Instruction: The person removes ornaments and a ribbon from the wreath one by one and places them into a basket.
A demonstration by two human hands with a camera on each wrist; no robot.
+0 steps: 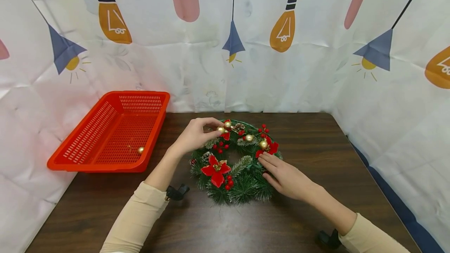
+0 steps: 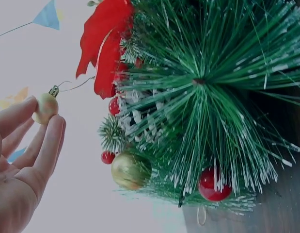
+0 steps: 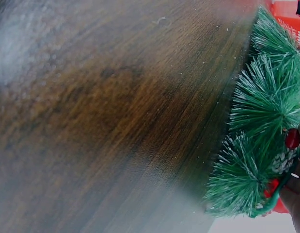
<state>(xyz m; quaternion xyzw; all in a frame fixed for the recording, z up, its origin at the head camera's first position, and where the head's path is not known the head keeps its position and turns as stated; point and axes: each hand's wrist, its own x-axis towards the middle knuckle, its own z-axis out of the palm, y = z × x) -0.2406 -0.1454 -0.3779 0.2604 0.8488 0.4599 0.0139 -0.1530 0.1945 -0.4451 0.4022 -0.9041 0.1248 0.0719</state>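
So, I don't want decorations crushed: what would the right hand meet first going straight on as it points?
The right hand would likely meet the nearest red artificial flower on the round green wreath first, though depth is unclear.

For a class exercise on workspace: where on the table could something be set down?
Bare table: right of the wreath, towards the right edge; also nearside, between the sleeves. Crowded: the wreath, with both hands there, and left, around the red basket.

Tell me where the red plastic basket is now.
In the head view, the red plastic basket sits at the left edge of the table, left of the Christmas wreath.
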